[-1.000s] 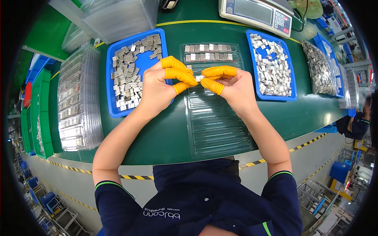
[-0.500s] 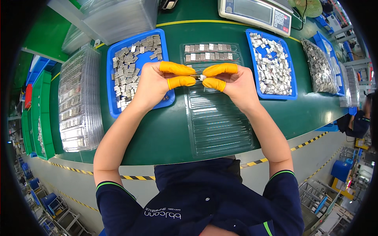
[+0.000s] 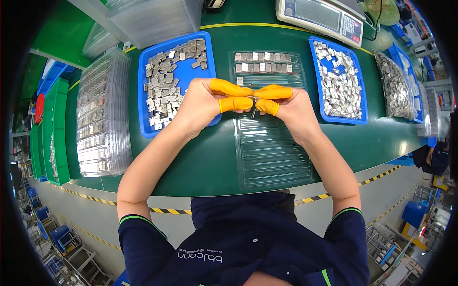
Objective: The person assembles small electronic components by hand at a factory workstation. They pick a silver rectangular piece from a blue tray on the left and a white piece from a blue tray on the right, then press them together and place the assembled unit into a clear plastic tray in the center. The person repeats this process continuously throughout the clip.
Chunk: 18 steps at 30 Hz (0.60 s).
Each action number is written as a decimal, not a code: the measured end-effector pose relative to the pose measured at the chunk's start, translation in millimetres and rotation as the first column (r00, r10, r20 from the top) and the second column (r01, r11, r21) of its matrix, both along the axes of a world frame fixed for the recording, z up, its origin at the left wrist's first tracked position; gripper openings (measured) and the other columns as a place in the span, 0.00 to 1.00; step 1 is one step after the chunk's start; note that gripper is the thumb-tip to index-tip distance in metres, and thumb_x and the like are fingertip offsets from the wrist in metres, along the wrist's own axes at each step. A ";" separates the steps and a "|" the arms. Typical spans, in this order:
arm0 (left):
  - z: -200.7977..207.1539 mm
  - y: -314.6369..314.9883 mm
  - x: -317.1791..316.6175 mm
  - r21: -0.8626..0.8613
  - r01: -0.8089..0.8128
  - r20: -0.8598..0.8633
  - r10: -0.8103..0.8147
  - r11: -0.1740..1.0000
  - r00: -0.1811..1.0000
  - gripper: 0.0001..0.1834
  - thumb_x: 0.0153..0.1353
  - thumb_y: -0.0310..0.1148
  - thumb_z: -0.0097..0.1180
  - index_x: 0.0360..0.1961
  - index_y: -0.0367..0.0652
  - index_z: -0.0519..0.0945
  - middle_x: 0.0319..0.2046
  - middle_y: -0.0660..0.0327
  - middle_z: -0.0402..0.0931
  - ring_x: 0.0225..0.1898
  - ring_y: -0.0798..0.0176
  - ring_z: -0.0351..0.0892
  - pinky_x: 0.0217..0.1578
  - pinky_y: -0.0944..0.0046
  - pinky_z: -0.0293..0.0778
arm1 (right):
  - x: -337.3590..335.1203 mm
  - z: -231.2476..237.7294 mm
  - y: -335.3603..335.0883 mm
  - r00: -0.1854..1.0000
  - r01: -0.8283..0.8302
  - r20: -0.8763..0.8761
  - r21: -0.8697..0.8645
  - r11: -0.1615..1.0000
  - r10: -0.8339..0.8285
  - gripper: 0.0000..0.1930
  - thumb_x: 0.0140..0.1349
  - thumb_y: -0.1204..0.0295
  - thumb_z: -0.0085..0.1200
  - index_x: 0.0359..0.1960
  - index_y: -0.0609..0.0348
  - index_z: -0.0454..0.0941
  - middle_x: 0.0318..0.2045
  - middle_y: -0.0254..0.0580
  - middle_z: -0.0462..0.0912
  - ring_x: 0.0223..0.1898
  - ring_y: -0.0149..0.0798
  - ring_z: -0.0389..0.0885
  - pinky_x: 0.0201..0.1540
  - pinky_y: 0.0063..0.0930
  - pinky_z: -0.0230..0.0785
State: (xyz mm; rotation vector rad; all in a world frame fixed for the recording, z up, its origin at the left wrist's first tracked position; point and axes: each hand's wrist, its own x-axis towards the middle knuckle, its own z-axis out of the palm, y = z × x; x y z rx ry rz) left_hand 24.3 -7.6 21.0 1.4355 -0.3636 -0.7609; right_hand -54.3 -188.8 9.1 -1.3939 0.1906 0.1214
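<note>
Green bench (image 3: pixel 205 164): we're closing the earlier gap between left hand (image 3: pixel 210 101) and right hand (image 3: pixel 290 102); both grips are pinching a mostly hidden metallic piece (image 3: pixel 256 98), so two-handed work's continuing.

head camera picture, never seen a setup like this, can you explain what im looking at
No robot here: these are a person's own left hand and right hand. The camera is worn on the head and looks down; its fisheye lens bends straight edges. The fingers, several in yellow covers, meet around a small part, mostly hidden by them. Below lies a clear ribbed tray on a green table, with small pieces in rows at its far end. To the left is a blue tray of grey pieces; to the right, a second blue tray holds whitish pieces. A digital scale stands at the back.
</note>
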 end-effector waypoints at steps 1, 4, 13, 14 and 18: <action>1.2 -0.3 -0.2 -0.009 -0.025 -0.001 0.025 1.000 1.000 0.12 0.52 0.24 0.59 0.39 0.30 0.78 0.32 0.53 0.79 0.33 0.64 0.81 0.36 0.70 0.76 | -0.8 -1.4 1.3 1.000 0.020 0.010 0.020 1.000 -0.020 0.10 0.53 0.79 0.57 0.39 0.67 0.78 0.34 0.40 0.81 0.35 0.28 0.78 0.42 0.19 0.69; 0.7 -5.8 -1.9 -0.020 -0.093 0.072 0.094 0.995 0.993 0.13 0.57 0.27 0.55 0.42 0.31 0.77 0.34 0.54 0.79 0.34 0.66 0.80 0.37 0.72 0.75 | 3.1 -0.9 11.7 0.964 0.150 0.228 -0.053 0.987 -0.134 0.12 0.55 0.78 0.56 0.41 0.67 0.76 0.35 0.41 0.81 0.35 0.29 0.78 0.43 0.21 0.69; -6.4 -7.2 -6.9 0.013 0.024 0.137 -0.025 1.000 0.990 0.13 0.61 0.35 0.52 0.34 0.32 0.77 0.24 0.61 0.76 0.25 0.73 0.71 0.28 0.74 0.68 | 3.9 1.1 7.4 0.843 0.299 0.537 -0.505 0.810 0.024 0.20 0.49 0.80 0.57 0.46 0.54 0.75 0.31 0.42 0.79 0.33 0.40 0.79 0.38 0.27 0.70; -6.8 -7.1 -7.3 0.040 0.016 0.155 -0.022 0.999 0.988 0.12 0.61 0.34 0.52 0.34 0.33 0.76 0.24 0.61 0.75 0.25 0.73 0.70 0.29 0.73 0.68 | 4.4 -0.6 7.4 0.823 0.307 0.565 -0.534 0.788 0.062 0.21 0.48 0.81 0.57 0.47 0.55 0.75 0.31 0.42 0.78 0.33 0.41 0.78 0.38 0.28 0.70; -5.7 -8.4 -9.6 0.013 -0.021 0.161 0.019 1.000 0.987 0.10 0.62 0.35 0.50 0.33 0.38 0.74 0.24 0.66 0.71 0.27 0.74 0.67 0.30 0.75 0.62 | 6.6 -5.8 4.9 0.817 0.276 0.563 -0.573 0.771 0.126 0.20 0.50 0.83 0.52 0.47 0.56 0.74 0.32 0.44 0.76 0.34 0.46 0.76 0.40 0.32 0.68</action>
